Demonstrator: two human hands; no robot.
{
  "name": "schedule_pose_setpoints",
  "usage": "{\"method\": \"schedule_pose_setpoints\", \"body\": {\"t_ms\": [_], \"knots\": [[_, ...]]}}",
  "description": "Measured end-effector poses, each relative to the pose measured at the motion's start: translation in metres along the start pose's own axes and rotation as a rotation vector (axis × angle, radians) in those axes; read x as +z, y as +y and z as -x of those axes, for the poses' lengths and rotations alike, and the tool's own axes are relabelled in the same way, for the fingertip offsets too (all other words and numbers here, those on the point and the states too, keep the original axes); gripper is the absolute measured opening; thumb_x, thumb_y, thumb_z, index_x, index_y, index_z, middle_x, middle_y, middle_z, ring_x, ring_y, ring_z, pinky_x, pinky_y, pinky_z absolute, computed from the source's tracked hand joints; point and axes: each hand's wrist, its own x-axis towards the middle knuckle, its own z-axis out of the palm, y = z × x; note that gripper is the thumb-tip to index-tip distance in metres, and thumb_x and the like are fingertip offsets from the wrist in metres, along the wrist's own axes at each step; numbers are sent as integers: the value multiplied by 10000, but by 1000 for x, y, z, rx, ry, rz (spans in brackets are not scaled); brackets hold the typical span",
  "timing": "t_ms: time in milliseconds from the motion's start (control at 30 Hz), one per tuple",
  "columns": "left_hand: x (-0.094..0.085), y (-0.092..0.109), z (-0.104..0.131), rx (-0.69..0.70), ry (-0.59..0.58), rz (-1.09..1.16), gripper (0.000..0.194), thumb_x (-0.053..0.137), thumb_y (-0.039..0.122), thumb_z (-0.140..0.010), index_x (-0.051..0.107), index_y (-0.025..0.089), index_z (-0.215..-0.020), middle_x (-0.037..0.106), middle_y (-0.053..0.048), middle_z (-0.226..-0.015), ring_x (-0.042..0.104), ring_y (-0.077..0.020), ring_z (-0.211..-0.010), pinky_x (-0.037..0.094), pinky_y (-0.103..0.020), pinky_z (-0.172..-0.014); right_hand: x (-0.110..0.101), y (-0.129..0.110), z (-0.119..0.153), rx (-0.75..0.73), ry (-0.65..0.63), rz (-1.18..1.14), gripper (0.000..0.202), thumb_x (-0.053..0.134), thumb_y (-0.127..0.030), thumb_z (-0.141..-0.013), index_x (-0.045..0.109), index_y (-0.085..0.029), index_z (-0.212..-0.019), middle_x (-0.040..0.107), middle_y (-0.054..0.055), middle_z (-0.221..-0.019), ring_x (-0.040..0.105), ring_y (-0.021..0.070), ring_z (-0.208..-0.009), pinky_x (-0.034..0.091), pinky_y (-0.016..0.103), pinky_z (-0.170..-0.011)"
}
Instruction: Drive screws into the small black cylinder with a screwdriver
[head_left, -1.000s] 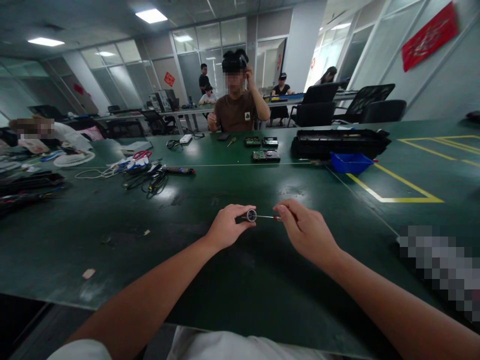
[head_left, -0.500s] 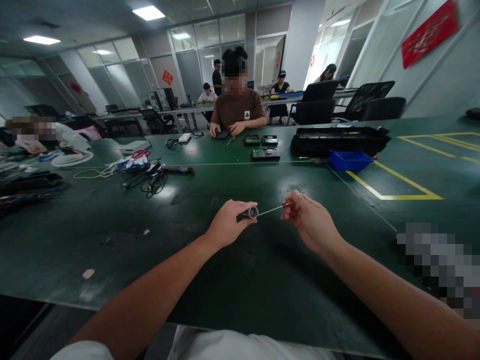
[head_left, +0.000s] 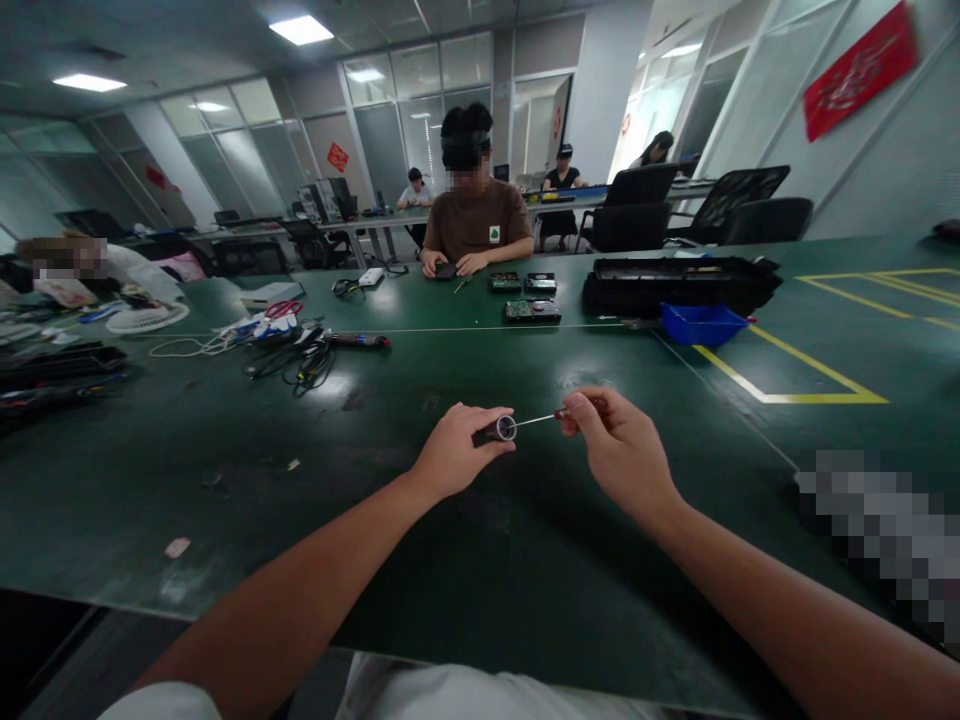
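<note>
No text can be read. Blurred characters are borne by the red banner (head_left: 860, 72) beyond the tabletop's (head_left: 450, 370) far right corner, blurred marks by the red diamond-shaped sign (head_left: 337, 157) past its far edge. A white patch (head_left: 494, 234), marked in green, is carried on a brown T-shirt (head_left: 461, 220) at that edge.

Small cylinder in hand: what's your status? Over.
Left hand holding dark cylinder. Right hand holding thin tool, tip at cylinder's ringed end. Blue tray farther back, untouched.
</note>
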Motion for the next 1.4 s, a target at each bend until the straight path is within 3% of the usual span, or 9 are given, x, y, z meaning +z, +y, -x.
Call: {"method": "schedule_pose_setpoints", "body": {"t_ms": [233, 467, 567, 767, 900, 1067, 1233, 1400], "knots": [[1, -1, 1, 19, 10, 5, 425, 756, 308, -825, 653, 285, -1237, 713, -23, -1158, 612, -227, -1072, 361, -448, -1059, -10, 1, -3, -117, -1, 308, 474, 568, -590, -886, 694, -212, -629, 546, -17, -463, 477, 131, -423, 323, 284, -475], [3, -5, 1, 29, 14, 2, 404, 746, 314, -833, 659, 278, -1225, 713, -34, -1161, 620, -234, -1081, 378, -446, -1043, -7, 3, 1, -265, -128, 264, 229, 484, -354, -965, 651, -201, -996, 697, 40, -783, 632, 181, -659, 450, 302, -614], [4, -6, 1, 28, 2, -4, 397, 751, 314, -827, 662, 283, -1212, 711, -30, -1169, 624, -233, -1096, 321, -475, -1096, -9, 1, 2, -323, -166, 251, 229, 476, -285, -947, 600, -191, -1115, 705, 72, -923, 662, 212, -798, 481, 332, -703], [6, -6, 2, 30, 16, 2, 400, 761, 308, -819, 666, 282, -1207, 715, -25, -1161, 621, -234, -1093, 342, -465, -1071, -11, -1, -2, -232, -211, 347, 383, 357, -399, -1013, 688, -212, -963, 706, 33, -750, 639, 185, -608, 426, 307, -580], [7, -7, 2, 30, -6, 10, 409, 765, 297, -814, 672, 272, -1212, 718, -33, -1141, 621, -235, -1053, 412, -415, -993, -10, -5, 0, -216, -230, 337, 332, 383, -358, -1001, 620, -202, -1174, 706, 30, -752, 592, 170, -533, 408, 302, -538], [5, -8, 2, 5, 12, 22, 408, 760, 278, -819, 670, 264, -1216, 718, -29, -1130, 613, -231, -1026, 442, -391, -929, -11, -10, 3, -274, -299, 306, 318, 427, -275, -962, 540, -191, -1247, 680, 38, -794, 632, 200, -687, 453, 316, -619], [3, -6, 1, 8, 10, 30, 395, 757, 288, -823, 675, 260, -1208, 720, -34, -1125, 615, -231, -1014, 447, -388, -910, -9, -8, 3, -202, -261, 320, 292, 366, -354, -1003, 600, -219, -1116, 703, 30, -787, 604, 178, -567, 418, 309, -551], [3, -8, 1, 16, 29, 30, 401, 759, 280, -821, 670, 267, -1212, 719, -23, -1127, 609, -226, -1016, 440, -388, -912, -5, -7, 4, -174, -253, 254, 255, 437, -345, -973, 491, -205, -1178, 664, 16, -743, 615, 192, -604, 431, 307, -558]]}}
